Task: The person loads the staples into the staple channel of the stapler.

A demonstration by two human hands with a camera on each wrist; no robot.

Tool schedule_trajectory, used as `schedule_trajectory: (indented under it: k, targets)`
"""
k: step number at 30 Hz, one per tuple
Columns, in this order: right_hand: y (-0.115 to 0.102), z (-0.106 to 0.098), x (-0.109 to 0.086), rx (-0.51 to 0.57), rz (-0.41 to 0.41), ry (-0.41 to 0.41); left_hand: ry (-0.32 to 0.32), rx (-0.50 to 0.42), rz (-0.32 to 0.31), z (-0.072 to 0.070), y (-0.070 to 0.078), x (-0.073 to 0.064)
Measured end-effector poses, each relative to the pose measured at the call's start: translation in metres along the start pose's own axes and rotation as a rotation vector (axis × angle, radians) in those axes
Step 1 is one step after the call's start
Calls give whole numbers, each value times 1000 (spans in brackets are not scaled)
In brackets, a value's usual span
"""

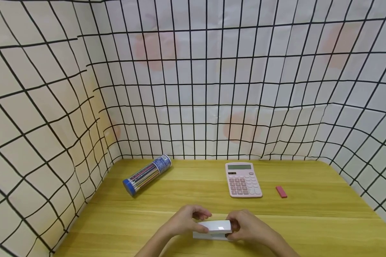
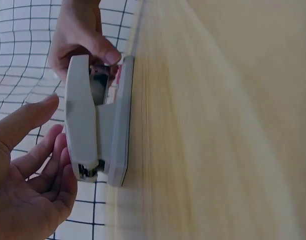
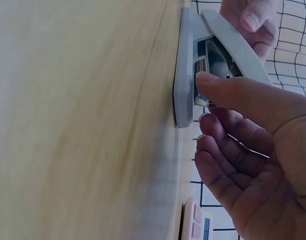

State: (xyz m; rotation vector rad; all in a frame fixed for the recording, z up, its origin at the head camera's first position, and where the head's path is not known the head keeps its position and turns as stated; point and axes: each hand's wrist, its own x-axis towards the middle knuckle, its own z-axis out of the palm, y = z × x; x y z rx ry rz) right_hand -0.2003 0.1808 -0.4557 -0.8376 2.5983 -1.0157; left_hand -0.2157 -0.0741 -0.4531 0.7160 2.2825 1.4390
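A white stapler (image 1: pixel 214 226) stands on the wooden table, its top arm raised off the base. In the right wrist view, a copper-coloured strip of staples (image 3: pixel 201 65) shows inside it. My right hand (image 1: pixel 249 228) is at the front end, thumb and finger pinching the stapler's inner magazine between top arm and base. Around the rear end, my left hand (image 1: pixel 186 221) is spread, thumb standing apart from the top arm in the left wrist view. The left fingers (image 2: pixel 55 170) bend loosely beside the stapler's rear end.
A pink calculator (image 1: pixel 243 180) lies beyond the right hand, with a small red-pink block (image 1: pixel 281 191) to its right. At the back left lies a clear tube of pencils (image 1: pixel 147 174) with a blue cap. White grid-patterned sheets (image 1: pixel 199 96) enclose the table's back and sides.
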Motion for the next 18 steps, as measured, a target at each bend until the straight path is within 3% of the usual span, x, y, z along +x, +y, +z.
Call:
schedule_trajectory:
  k: [9, 14, 18]
  targets:
    - [1, -3, 1, -24, -23, 2, -26, 51, 8, -10, -1, -6]
    - [2, -3, 2, -35, -19, 18, 1, 20, 16, -16, -9, -11]
    - [3, -2, 1, -72, -27, 36, 56, 60, 45, -23, -13, -19]
